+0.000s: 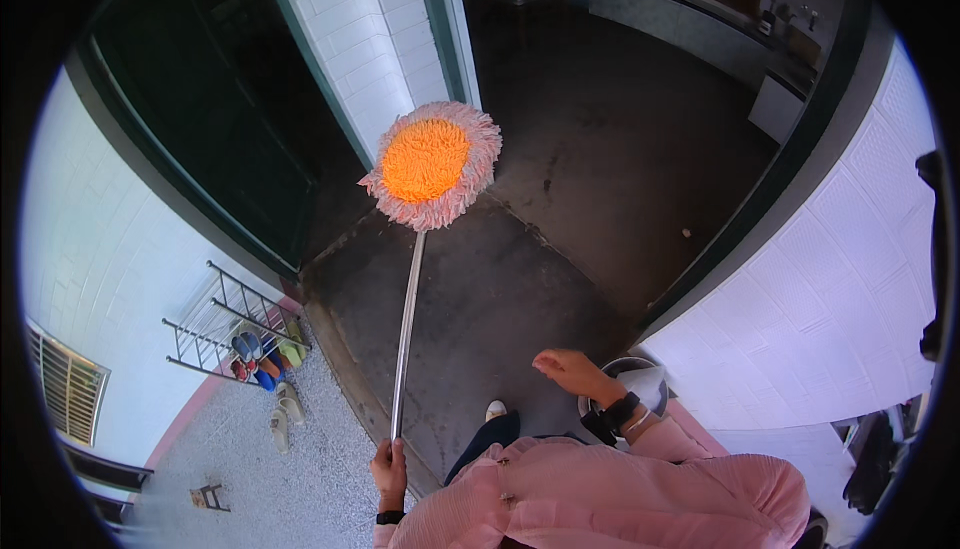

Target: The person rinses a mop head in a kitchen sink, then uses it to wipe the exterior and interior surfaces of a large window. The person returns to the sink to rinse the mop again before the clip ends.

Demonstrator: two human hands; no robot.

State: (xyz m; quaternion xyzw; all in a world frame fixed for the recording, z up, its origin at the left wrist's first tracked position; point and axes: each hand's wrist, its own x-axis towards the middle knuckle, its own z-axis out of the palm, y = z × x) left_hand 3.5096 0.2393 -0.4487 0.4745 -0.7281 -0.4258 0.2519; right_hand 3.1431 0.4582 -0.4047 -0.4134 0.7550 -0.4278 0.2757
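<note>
A round fluffy mop [426, 162] with an orange centre and a pink-grey fringe is held up ahead of me, its strand face towards the camera. My left hand [388, 466] grips the lower part of its shiny metal pole [407, 339]. The mop head hides part of a white-tiled wall section [360, 31] between two doorways. Away from the pole, my right hand [574, 375] hangs in the air with its fingers loosely curled and nothing visible in them. Under the right wrist stands a round metal bin or bucket [651, 384], partly covered by the arm.
A metal shoe rack [225, 324] holds several slippers against the left wall, with a pale pair of sandals [283, 418] beside it. A small stool [210, 498] stands at lower left. Through the right doorway, a counter [675, 20] lines a dim room. A dark green door [202, 121] stands left.
</note>
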